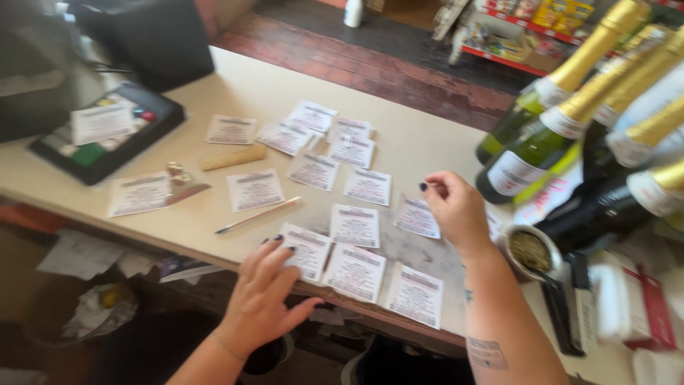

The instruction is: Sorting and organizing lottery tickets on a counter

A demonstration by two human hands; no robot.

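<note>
Left hand [267, 296] is laid flat, fingers spread, on a white printed paper slip [308, 249] at the near edge of the beige surface [256, 89]. Right hand [454, 208] is loosely curled above another slip [417, 217]; grip cannot be told. Risk: near-edge slips could be swept off. Gold-foiled green bottles [541, 135] are stacked at right; red brick floor [370, 68] beyond.

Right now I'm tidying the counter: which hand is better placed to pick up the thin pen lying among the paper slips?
Probably the left hand. It rests flat on a white printed paper slip near the thin pen, while the right hand is farther off, fingertips pinched by the green foil-topped bottles.
</note>
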